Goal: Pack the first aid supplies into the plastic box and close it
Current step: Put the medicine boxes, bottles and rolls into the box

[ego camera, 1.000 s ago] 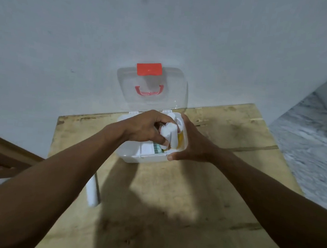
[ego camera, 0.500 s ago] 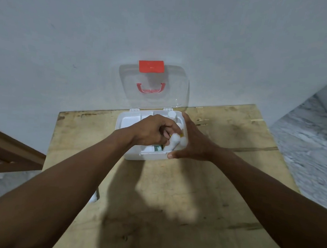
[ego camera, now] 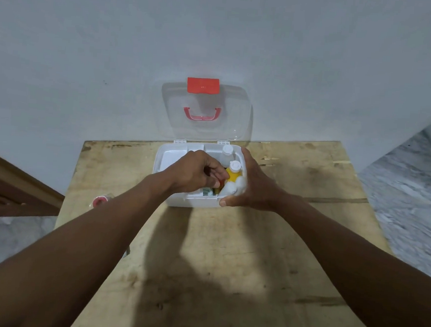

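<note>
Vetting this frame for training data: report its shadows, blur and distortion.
Head view: a broad dark shadow covers the wooden table between the forearms, reaching the white plastic box; wide-angle distortion stretches those forearms toward the lower corners; the grey floor at right looks smeared; the clear lid shows only faint glare.

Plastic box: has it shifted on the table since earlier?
No. The plastic box sits at the table's back edge, lid against the wall, as before.

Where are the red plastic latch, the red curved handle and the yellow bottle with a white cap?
red plastic latch (ego camera: 203,85), head view, centre of its face.
red curved handle (ego camera: 202,119), head view, its lower bar.
yellow bottle (ego camera: 233,175), head view, yellow body below cap.
</note>
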A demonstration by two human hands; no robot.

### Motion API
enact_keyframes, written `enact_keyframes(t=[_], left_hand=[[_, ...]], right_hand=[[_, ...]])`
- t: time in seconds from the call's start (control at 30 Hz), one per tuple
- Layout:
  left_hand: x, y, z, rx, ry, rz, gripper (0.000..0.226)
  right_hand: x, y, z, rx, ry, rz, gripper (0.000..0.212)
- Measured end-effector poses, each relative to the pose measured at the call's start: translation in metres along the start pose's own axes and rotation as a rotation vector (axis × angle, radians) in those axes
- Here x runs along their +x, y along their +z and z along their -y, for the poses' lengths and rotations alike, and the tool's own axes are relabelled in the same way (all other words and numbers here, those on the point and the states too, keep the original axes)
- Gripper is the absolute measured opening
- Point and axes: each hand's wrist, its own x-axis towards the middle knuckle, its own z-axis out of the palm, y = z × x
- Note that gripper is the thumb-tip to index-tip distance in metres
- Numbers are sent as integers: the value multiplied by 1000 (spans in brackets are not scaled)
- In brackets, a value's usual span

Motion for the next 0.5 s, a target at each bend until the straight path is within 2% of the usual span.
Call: enact_keyframes(t=[0.1,0.23,0.3,0.5], left_hand=[[-11,-3,-5,3,-33,-135,26],[-50,4,-7,-119,-105,-585,28],[-75,14,2,-104,-130,-772,35],[-146,58,38,-1,-367,-1041,48]], right_hand=[[0,2,-3,17,22,-1,121],[1,6,-5,64,33,5,116],[2,6,-8,86,43,10,114],[0,6,-19,64,56,49,125]])
